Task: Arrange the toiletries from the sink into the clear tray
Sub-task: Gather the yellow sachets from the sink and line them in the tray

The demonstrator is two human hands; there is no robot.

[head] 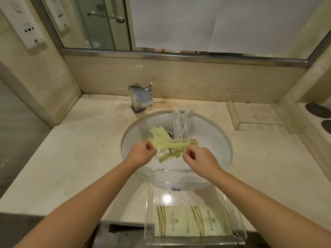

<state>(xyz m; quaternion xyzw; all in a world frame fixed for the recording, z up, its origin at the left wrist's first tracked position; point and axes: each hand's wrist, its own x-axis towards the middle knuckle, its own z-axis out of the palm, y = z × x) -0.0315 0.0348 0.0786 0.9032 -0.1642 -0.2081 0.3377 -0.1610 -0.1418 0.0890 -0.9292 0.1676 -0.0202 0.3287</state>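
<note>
Landmark: white sink (pixel 211 140), set in the beige counter (pixel 75 158).
Long sachet (pixel 179 142): pale yellow, lies across the middle of the sink, above the packet heap; held at both ends.
Left hand (pixel 141 154): over the near left part of the sink; fingers curled, thumb and forefinger pinching the sachet's left end.
Right hand (pixel 200 161): over the near right part of the sink; fingertips pinching the sachet's right end, other fingers curled.
Packet heap (pixel 170 153): striped yellow packets in the sink bottom, directly under the sachet and between the two hands.
Wrapped toothbrushes (pixel 180 122): two white sleeves leaning on the far wall of the sink.
Clear tray (pixel 236 212): at the near rim of the sink, its far wall overhanging the basin; two flat striped packets (pixel 189 221) lie side by side inside.
Open room: tray floor bare on the sink side of its packets.
Faucet (pixel 140 97): at the far left rim of the sink.
Hard to make out: packet print too small to read; heap count uncertain; drain mostly covered.
</note>
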